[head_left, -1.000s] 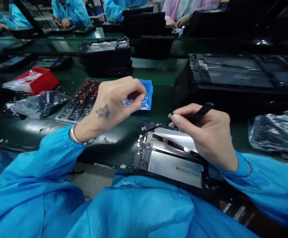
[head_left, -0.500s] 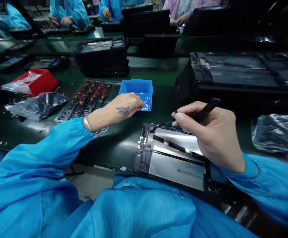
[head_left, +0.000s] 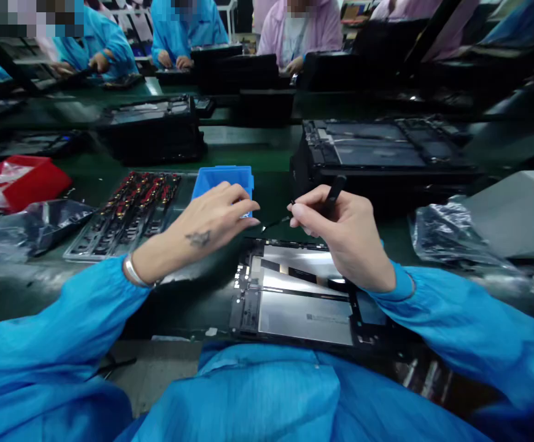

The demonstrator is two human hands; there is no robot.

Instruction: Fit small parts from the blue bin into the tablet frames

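While my right hand (head_left: pixel 352 239) pinches black tweezers (head_left: pixel 336 189) pen-fashion, their tip reaches past the far left corner of the opened tablet (head_left: pixel 294 308), which lies near the front edge of the bench (head_left: pixel 271 191). My left hand (head_left: pixel 218 213), thumb and forefinger parted, hangs across the near side of the blue box (head_left: pixel 223 176), just beside that tip. A strip of green bench runs between the box and the stack of black devices (head_left: pixel 382 175), and the parts tray (head_left: pixel 124 212) lies just beyond my left wrist.
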